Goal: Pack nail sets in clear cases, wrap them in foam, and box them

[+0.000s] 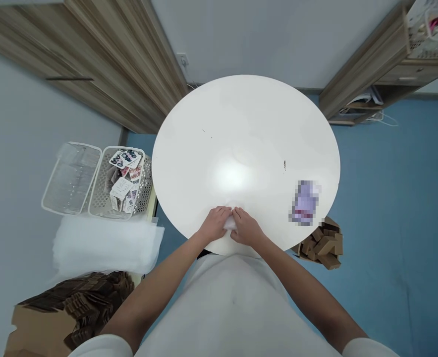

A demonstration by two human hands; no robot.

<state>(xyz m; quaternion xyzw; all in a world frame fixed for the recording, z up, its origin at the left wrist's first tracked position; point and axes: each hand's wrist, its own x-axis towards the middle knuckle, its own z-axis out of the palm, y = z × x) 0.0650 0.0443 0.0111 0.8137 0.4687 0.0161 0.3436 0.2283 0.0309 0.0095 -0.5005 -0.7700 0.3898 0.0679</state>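
Observation:
Close to the near edge of the round white table (248, 119), my left hand (216, 223) and my right hand (246, 226) meet with bent fingers. Between them they grip a small white, slightly see-through wrapped bundle (230, 222). It looks like thin foam wrap; anything inside it is hidden. Both hands rest at the tabletop, thumbs and fingertips pressed on the bundle from either side. To the right of my right hand lies a blurred-out purple item (305, 202), which neither hand touches.
At the left, a white basket (141, 191) holds printed cards and small packets, beside another white basket (72, 178). A stack of white translucent sheets (105, 245) lies before them, with folded brown cardboard (88, 302) nearer. Small brown boxes (323, 245) sit below the table's right edge.

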